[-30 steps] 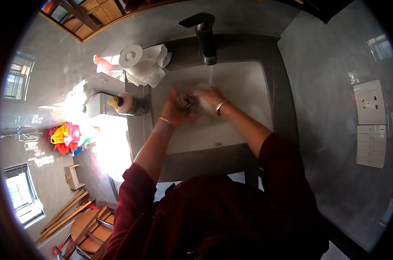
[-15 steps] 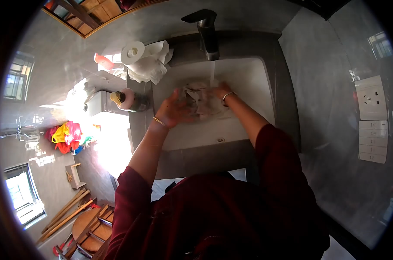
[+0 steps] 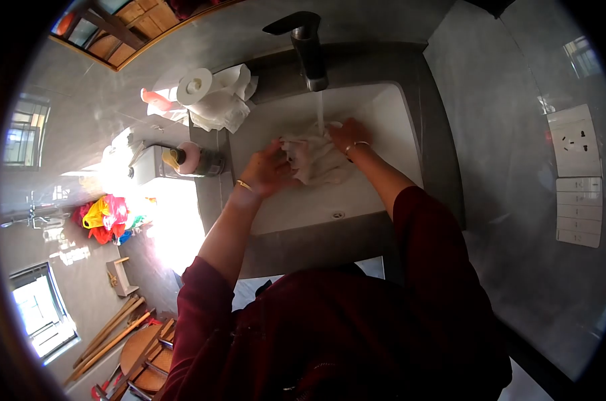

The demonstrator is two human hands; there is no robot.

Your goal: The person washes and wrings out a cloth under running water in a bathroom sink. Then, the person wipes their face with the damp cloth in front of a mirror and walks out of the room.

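A wet whitish cloth (image 3: 320,164) with darker pinkish patches is bunched in the white sink basin (image 3: 303,207). My left hand (image 3: 268,170) has its fingers curled at the cloth's left edge; the fingertips are partly lost against the fabric. On the upper right side of the cloth, my right hand (image 3: 350,137) is closed on it. Water runs from the black faucet (image 3: 308,57) onto the cloth near my right fingers.
A toilet paper roll (image 3: 194,85) with loose tissue and a pump bottle (image 3: 199,160) stand on the dark counter's left side. Wall switches (image 3: 579,210) are on the right. Colourful bags (image 3: 106,217) hang left; a wooden stool (image 3: 146,354) is at lower left.
The cloth, blurred by motion before, is now spread more clearly between my hands. Both hands have slowed and stay at its sides. The view has shifted slightly.
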